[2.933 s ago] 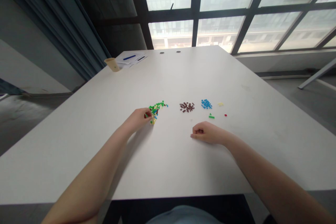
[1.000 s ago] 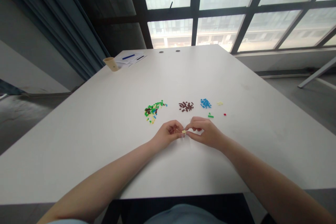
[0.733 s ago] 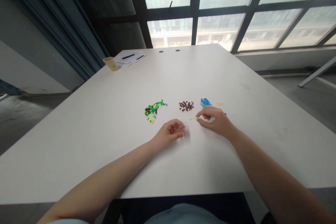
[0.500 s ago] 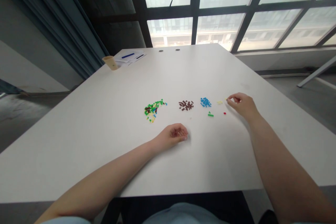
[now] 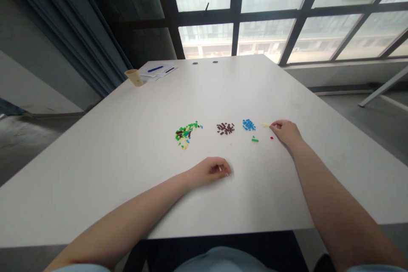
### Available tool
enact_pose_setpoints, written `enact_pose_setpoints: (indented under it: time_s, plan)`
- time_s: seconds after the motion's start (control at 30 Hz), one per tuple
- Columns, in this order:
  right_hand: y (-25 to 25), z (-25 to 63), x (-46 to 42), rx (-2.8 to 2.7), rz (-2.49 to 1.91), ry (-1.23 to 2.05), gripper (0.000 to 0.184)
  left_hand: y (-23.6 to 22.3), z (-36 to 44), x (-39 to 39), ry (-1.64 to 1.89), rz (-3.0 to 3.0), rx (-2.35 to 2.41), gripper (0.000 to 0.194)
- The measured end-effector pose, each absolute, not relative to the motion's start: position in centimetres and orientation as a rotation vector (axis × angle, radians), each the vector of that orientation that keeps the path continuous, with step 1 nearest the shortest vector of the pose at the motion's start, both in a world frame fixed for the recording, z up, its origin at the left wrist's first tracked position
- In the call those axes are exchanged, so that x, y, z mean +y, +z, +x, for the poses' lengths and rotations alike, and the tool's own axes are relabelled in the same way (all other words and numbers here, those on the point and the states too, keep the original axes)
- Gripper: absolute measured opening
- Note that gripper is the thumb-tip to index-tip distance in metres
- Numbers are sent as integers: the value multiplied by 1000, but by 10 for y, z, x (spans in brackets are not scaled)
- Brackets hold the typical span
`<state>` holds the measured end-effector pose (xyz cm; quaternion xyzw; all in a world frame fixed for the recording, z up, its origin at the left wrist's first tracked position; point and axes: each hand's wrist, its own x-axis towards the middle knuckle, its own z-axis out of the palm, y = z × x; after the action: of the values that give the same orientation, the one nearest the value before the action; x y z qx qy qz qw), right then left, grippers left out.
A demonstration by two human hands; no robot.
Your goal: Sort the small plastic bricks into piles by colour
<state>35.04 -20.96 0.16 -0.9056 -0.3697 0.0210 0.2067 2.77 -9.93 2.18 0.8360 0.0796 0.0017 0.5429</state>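
Note:
On the white table (image 5: 127,170) lie small toy bricks in groups: a mixed green, yellow and brown pile (image 5: 185,132), a brown group (image 5: 225,128), a blue group (image 5: 248,125), a green brick (image 5: 254,139), a red brick (image 5: 271,138) and pale yellow bricks (image 5: 265,125). My right hand (image 5: 286,131) reaches to the yellow bricks, fingers pinched at them. My left hand (image 5: 213,170) rests curled on the table nearer me, with nothing visible in it.
A tan paper cup (image 5: 134,77) and papers with a blue pen (image 5: 158,69) sit at the table's far left corner. Large windows (image 5: 261,8) stand beyond the far edge. A dark curtain (image 5: 79,29) hangs at left.
My left hand left the mixed pile and met my right hand at the middle with a yellow brick. My right hand then carried it right to the yellow bricks; my left drew back.

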Motion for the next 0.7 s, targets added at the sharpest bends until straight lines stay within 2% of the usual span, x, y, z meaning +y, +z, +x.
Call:
enact_pose_setpoints:
  time_s: [0.1,0.23,0.37,0.57,0.7]
  plan:
    - [7,345,-211,-1017,-2488,39,23,23,27,-100,-4,2038,165,20]
    - [20,329,-211,-1091,-2391,4,32,25,27,-102,52,2088,148,17]
    - [26,299,-204,-1432,-2158,179,37,27,27,-95,213,2199,252,16]
    - [27,237,-194,-1820,-1937,418,37,23,16,-38,627,2519,590,20]
    - [28,219,-194,-1934,-1899,464,34,21,0,8,653,2577,679,23]
